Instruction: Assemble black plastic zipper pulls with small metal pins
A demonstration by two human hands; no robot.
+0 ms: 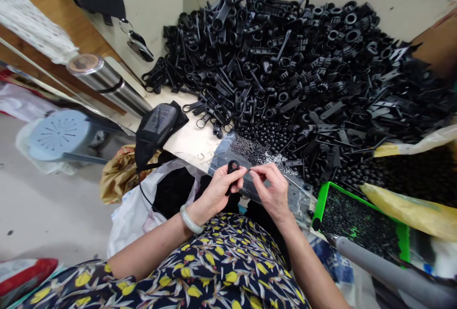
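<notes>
My left hand (218, 190) is closed around a black plastic part with a ring-shaped end (233, 166), which sticks up above the fingers. Thumb and forefinger of my right hand (272, 189) pinch together right beside the left fingertips. Between the two hands is a tiny dark piece, too small to name. Just beyond my hands, small black pellets (248, 149) and little silver pins (273, 157) lie on the work surface. A thin metal rod (296, 183) rests to the right of my right hand.
A large heap of black plastic parts (271, 56) fills the back. At the right are a green tray (403, 242) of small black bits and a grey tube (385, 266). On the left stand a steel flask (124, 92), a black mesh pouch (157, 125) and a blue stool (60, 133).
</notes>
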